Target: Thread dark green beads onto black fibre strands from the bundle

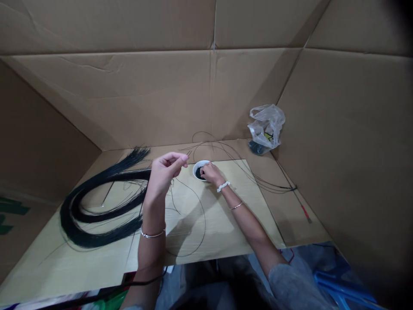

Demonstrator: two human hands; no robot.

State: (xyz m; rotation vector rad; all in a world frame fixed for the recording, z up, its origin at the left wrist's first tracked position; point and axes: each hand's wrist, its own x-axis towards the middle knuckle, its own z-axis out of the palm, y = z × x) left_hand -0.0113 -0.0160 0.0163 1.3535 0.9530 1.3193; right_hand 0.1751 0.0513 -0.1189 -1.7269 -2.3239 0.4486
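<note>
My left hand [164, 172] is raised over the board, thumb and finger pinched on thin dark strands [189, 153] whose tips stick out past the fingertips. One long strand [204, 211] curves across the pale board below it. With fingers closed and pointing down, my right hand [211, 172] reaches into a small white bowl [194, 168]. Tiny dark pieces [198, 173] lie in the bowl, too small to name. What the right fingertips hold, if anything, is hidden.
Thick bundles of dark strands [77, 232] curl on the left of the pale board [226, 228]. A clear plastic bag [267, 125] with dark contents stands at the back right. Several long strands [254, 176] and a red-tipped stick [305, 211] lie right. Cardboard walls [155, 94] surround the worktop.
</note>
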